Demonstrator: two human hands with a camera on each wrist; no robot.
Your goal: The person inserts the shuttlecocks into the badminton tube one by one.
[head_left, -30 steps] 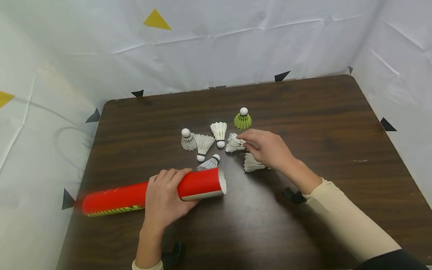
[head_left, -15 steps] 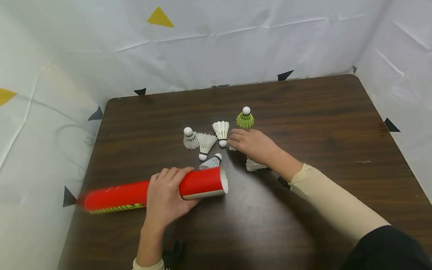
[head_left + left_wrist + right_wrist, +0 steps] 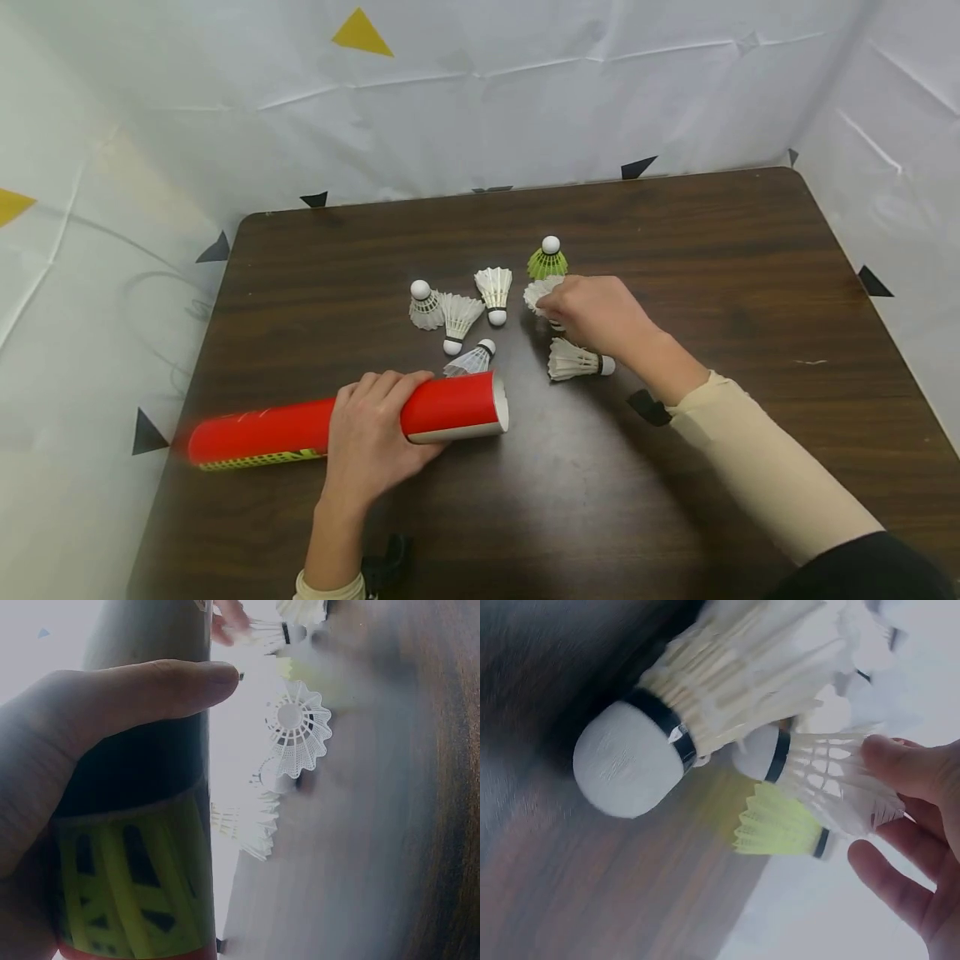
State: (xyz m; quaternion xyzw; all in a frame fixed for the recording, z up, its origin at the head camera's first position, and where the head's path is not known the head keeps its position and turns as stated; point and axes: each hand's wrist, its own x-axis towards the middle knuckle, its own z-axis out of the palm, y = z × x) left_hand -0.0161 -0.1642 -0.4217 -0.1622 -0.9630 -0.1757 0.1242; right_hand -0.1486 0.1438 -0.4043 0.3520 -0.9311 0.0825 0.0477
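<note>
My left hand [image 3: 375, 437] grips a red shuttlecock tube [image 3: 453, 404] that lies slanted above the near left of the table, its white-rimmed end facing right. My right hand [image 3: 603, 312] pinches a white feather shuttlecock [image 3: 832, 776] by its skirt, between thumb and fingers; its cork points away from the palm in the right wrist view. Just below that hand lies another feather shuttlecock [image 3: 573, 360], cork to the right. A yellow-green shuttlecock [image 3: 547, 260] stands cork up beyond the hand. In the left wrist view the thumb [image 3: 165, 686] lies across the tube.
Several more white shuttlecocks lie between the hands: a feather one [image 3: 493, 292], one with cork up [image 3: 425, 308], one leaning beside it [image 3: 459, 317], and a plastic one [image 3: 472, 358] behind the tube. White sheeting [image 3: 480, 108] borders the dark wooden table [image 3: 712, 233].
My right hand first moved left over a white shuttlecock, then drew back right with it pinched, off its former spot. The left hand and tube stay nearly still.
</note>
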